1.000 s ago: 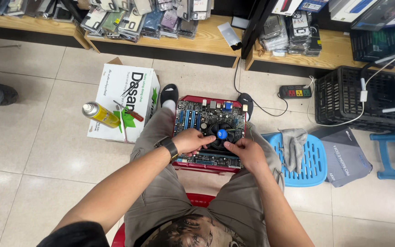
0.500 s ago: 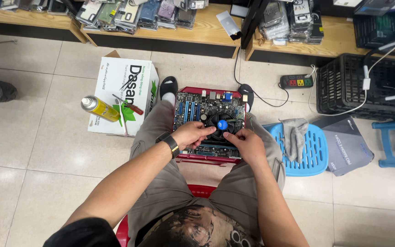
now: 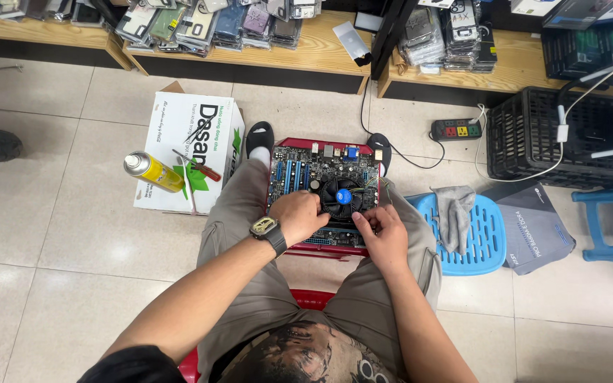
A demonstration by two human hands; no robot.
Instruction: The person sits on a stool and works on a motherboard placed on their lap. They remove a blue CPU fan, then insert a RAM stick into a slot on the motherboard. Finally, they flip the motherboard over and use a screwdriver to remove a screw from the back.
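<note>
A computer motherboard (image 3: 299,176) rests on my knees over a red tray (image 3: 318,250). A round black cooler fan with a blue centre (image 3: 343,196) sits in the board's middle. My left hand (image 3: 298,216), with a watch on its wrist, presses on the fan's left edge, fingers curled. My right hand (image 3: 381,230) touches the fan's lower right edge with its fingertips. Neither hand lifts anything off the board.
A white cardboard box (image 3: 189,145) lies at left with a yellow spray can (image 3: 152,171) and a screwdriver (image 3: 196,165) on it. At right are a blue plastic stool with a grey cloth (image 3: 455,206), a power strip (image 3: 457,129) and a black crate (image 3: 569,138). Wooden shelves (image 3: 306,60) run along the back.
The view has shifted slightly so the board sits lower in frame. Both hands stay at the fan, the left now more over its left edge.
</note>
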